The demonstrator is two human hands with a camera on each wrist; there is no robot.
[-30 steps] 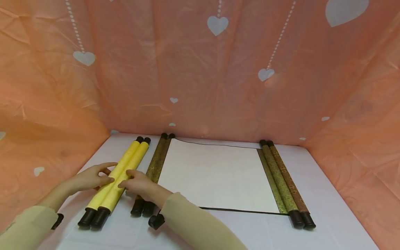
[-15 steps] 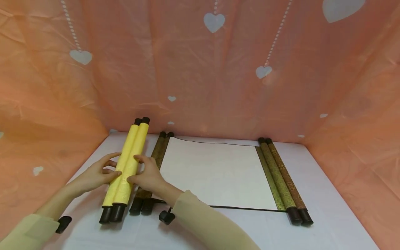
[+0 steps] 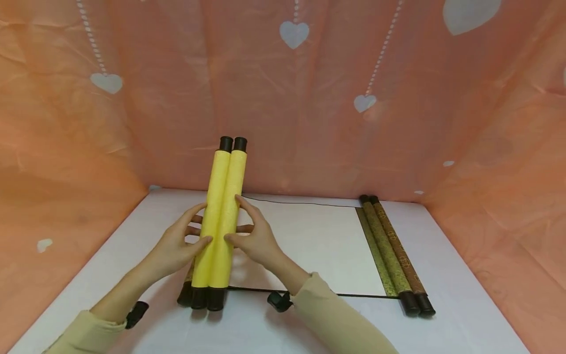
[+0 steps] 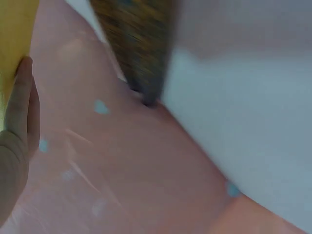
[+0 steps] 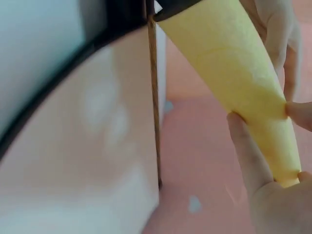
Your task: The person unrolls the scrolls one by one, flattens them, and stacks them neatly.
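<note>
A yellow scroll (image 3: 219,221), wound on two rollers with black end knobs, is held up in a tilt with its far end raised. My left hand (image 3: 177,243) grips it from the left side, thumb on top. From the right side my right hand (image 3: 258,236) pinches it between thumb and fingers. Below lies an open scroll with a blank white sheet (image 3: 305,246); the yellow scroll covers most of its left rollers. In the right wrist view the yellow scroll (image 5: 239,68) passes between thumb and fingers.
At the sheet's right end lie a green patterned roller (image 3: 389,250) and a brown one (image 3: 400,250) side by side on the white table (image 3: 460,275). An orange-pink cloth (image 3: 327,128) with pale hearts stands around the back and sides.
Both hands have lifted the yellow scroll off the table at the left and carried it right, over the open scroll's left rollers. Its far end has risen.
</note>
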